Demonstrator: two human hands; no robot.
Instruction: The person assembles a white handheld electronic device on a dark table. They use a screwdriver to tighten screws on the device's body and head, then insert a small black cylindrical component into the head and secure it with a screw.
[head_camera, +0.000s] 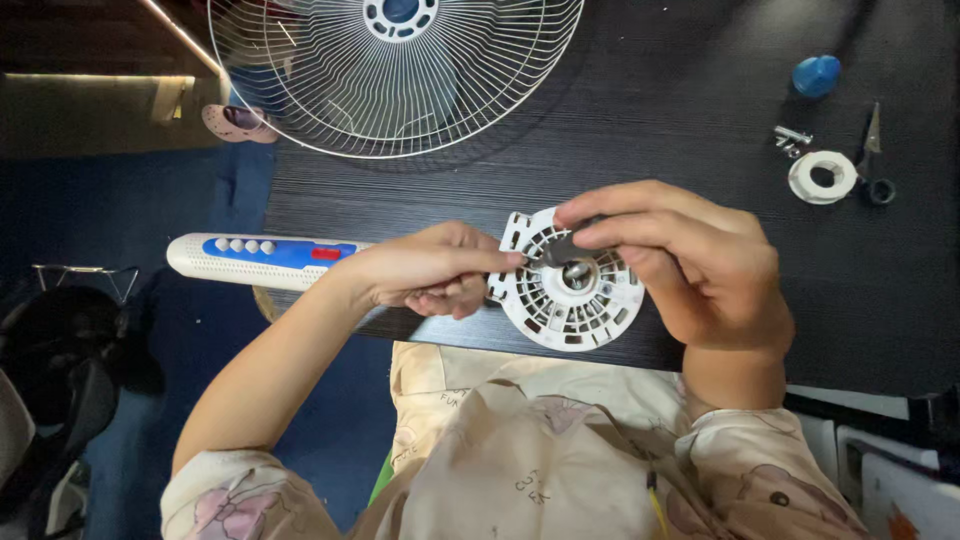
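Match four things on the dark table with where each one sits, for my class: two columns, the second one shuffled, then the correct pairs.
Things
1. wire fan guard
2. blue cap
3. round white vented cover
4. control panel with buttons

Places
A. between both hands, at the near table edge
B. far right of the table
C. sticking out past the table's left edge
D. far side of the table, at the top of the view

Pairs: 1-D, 2-B, 3-A, 4-C
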